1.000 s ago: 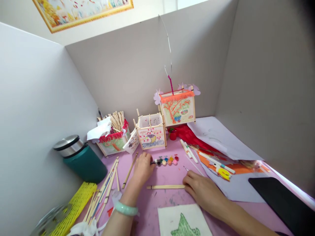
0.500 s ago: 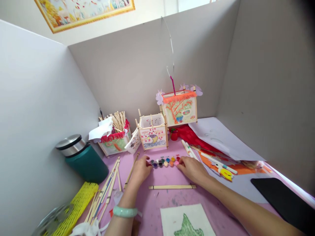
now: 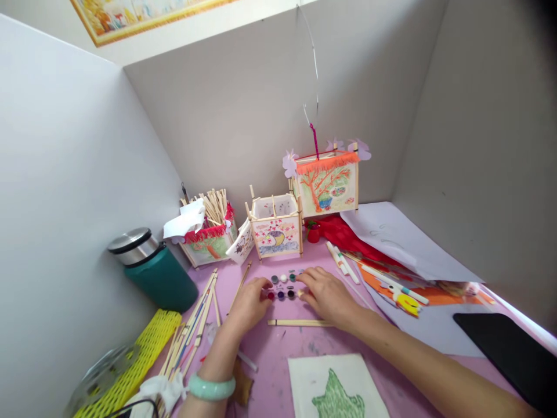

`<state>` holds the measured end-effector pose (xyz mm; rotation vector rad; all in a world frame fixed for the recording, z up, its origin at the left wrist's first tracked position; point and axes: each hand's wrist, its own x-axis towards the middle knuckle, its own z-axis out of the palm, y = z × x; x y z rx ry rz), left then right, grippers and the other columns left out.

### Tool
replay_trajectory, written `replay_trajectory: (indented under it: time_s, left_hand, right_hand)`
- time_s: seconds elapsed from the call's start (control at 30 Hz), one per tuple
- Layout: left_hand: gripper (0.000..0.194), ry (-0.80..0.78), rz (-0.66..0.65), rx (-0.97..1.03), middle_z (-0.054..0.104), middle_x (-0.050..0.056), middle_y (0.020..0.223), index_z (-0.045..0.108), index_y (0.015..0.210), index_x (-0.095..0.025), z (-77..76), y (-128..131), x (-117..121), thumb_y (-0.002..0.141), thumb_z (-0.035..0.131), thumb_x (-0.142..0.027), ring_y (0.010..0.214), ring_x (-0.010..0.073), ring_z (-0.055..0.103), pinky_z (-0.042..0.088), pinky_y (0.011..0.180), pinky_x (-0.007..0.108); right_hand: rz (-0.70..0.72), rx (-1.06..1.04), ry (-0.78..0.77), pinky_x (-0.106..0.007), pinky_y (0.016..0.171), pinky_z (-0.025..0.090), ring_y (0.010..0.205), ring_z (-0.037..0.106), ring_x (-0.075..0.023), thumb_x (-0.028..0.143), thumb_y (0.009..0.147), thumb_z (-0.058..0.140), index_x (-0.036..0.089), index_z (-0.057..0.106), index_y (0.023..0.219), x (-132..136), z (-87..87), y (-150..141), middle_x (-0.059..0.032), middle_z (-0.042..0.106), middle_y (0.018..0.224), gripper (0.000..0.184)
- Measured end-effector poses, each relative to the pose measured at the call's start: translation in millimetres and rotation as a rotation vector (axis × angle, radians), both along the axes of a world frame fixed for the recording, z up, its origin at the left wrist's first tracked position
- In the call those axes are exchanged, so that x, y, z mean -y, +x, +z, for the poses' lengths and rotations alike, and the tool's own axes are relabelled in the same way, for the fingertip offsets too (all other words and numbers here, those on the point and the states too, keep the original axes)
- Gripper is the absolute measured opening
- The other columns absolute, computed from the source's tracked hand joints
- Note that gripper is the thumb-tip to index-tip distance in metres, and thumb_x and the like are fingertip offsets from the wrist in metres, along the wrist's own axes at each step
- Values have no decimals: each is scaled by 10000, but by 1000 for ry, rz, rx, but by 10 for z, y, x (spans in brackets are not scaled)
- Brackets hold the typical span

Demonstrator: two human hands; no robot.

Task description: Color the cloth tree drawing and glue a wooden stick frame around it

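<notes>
In the middle of the purple table, two short rows of small paint pots (image 3: 281,295) show grey, white, green, red, blue and black. My left hand (image 3: 250,301) is at their left end, thumb and index finger curled on the edge pots. From the right, my right hand (image 3: 328,296) grips the other end, covering the pots there. Just below lie thin wooden sticks (image 3: 298,323), partly under my right wrist. Nearer to me is a white sheet (image 3: 300,377) with a green star-like drawing (image 3: 337,397).
Behind stand paper lanterns (image 3: 277,238) on stick frames and a stick-filled box (image 3: 209,247). At left are a teal bottle (image 3: 163,278), yellow netting (image 3: 148,342) and loose sticks (image 3: 198,316). Markers (image 3: 342,262), papers (image 3: 404,244) and a black flat object (image 3: 500,342) lie right.
The two paint rows now sit farther apart. My right hand has moved inward over the right-hand pots, and its wrist covers part of the sticks. The view has tilted down slightly.
</notes>
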<state>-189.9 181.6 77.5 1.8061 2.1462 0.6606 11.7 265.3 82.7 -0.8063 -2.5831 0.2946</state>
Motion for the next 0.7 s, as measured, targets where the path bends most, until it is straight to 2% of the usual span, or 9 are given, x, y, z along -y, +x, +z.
replay_trajectory:
  time_s: [0.1, 0.2, 0.37, 0.6, 0.7]
  left_hand:
    - [297, 34, -26, 3, 644, 34, 891, 607, 935, -178, -42, 40, 8, 668, 551, -61, 785, 137, 593, 438, 736, 240]
    - [258, 60, -23, 5, 644, 46, 891, 608, 914, -170, -71, 67, 5, 689, 540, -65, 811, 155, 596, 439, 768, 266]
    - [198, 93, -5, 35, 656, 55, 893, 613, 919, -173, -79, 61, 3, 750, 524, -123, 845, 172, 601, 440, 783, 285]
    - [210, 120, 0, 117, 663, 56, 938, 613, 976, -179, -35, 99, 21, 840, 458, -217, 867, 161, 602, 445, 787, 271]
    - [216, 138, -6, 168, 644, 54, 940, 603, 998, -181, -42, 117, 39, 818, 507, -251, 841, 162, 595, 453, 764, 270]
  right_hand:
    - [58, 3, 39, -334, 860, 374, 980, 498, -222, 186, 783, 613, 193, 584, 1092, -18, -108, -124, -71, 605, 1028, 311]
    - [88, 37, 55, -343, 846, 372, 955, 496, -227, 215, 785, 626, 186, 601, 1035, -22, -173, -177, -72, 613, 983, 252]
    - [70, 45, 44, -345, 840, 364, 936, 503, -224, 219, 796, 623, 172, 612, 987, -1, -178, -198, -70, 628, 936, 197]
    - [33, -24, 36, -337, 808, 363, 883, 520, -208, 222, 812, 617, 166, 619, 910, -32, -237, -224, -62, 632, 893, 113]
    - [52, -85, 32, -331, 792, 359, 863, 518, -198, 220, 833, 594, 166, 614, 896, -37, -260, -210, -60, 627, 879, 85]
